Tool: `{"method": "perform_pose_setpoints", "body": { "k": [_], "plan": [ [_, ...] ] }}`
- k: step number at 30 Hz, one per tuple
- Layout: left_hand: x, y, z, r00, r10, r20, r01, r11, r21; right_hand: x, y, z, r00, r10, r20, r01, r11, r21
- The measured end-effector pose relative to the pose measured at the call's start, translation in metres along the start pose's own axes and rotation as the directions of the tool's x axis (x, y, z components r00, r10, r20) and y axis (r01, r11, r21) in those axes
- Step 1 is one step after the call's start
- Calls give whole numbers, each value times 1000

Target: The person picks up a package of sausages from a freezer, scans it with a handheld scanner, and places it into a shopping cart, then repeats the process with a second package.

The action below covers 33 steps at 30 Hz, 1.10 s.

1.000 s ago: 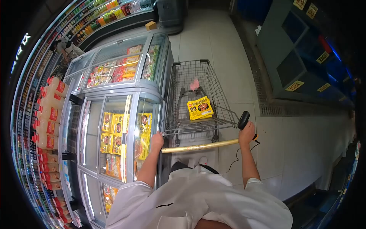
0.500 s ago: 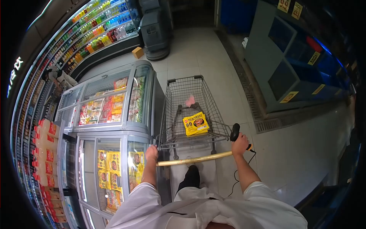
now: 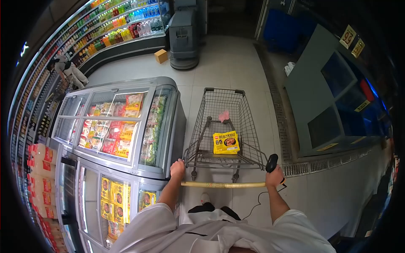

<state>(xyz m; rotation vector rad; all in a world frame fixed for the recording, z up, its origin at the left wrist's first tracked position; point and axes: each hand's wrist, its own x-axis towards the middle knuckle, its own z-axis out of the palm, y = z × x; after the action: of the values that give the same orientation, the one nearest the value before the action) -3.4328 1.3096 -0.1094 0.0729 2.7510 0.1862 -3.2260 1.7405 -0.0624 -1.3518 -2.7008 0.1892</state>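
Note:
A wire shopping cart (image 3: 223,122) stands in front of me, with yellow food packages (image 3: 226,142) and a small pink item (image 3: 223,116) in it. My left hand (image 3: 177,169) is closed round the left end of the cart's side or handle, near the yellow handlebar (image 3: 223,185). At the bar's right end my right hand (image 3: 274,176) is closed round a black handheld scanner (image 3: 272,162), whose cable hangs down toward the floor.
Glass-topped freezers (image 3: 114,122) run close along the left. A floor-cleaning machine (image 3: 183,40) and a cardboard box (image 3: 160,55) are ahead. Grey bins (image 3: 325,97) stand right, beside a floor drain (image 3: 310,168). A person (image 3: 69,71) bends by the far-left shelves.
The cart has moved forward along the aisle with both hands still at its handle. The view has turned left, so the cart and bins appear farther right.

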Motion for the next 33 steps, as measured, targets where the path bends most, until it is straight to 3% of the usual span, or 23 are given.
{"method": "perform_pose_setpoints", "body": {
  "k": [3, 9, 17, 22, 25, 33],
  "plan": [
    [47, 26, -10, 998, 39, -47, -41, 999, -32, 53, -21, 13, 999, -17, -27, 17, 1000, -22],
    [130, 77, -35, 999, -21, -46, 17, 995, -95, 169, -70, 32, 997, -66, -39, 65, 997, -35],
    [210, 153, -55, 979, -194, -59, 181, 966, -184, 359, -138, 66, 974, -219, 48, 221, 974, -38],
    [261, 194, -68, 949, -308, -70, 278, 920, -275, 466, -205, 74, 948, -303, 100, 308, 951, -36],
    [300, 211, -86, 925, -367, -95, 318, 888, -332, 531, -253, 97, 899, -438, 6, 438, 898, -40],
    [410, 220, -126, 884, -464, -60, 406, 823, -397, 639, -397, 117, 888, -458, 53, 459, 888, -17]
  ]
}}
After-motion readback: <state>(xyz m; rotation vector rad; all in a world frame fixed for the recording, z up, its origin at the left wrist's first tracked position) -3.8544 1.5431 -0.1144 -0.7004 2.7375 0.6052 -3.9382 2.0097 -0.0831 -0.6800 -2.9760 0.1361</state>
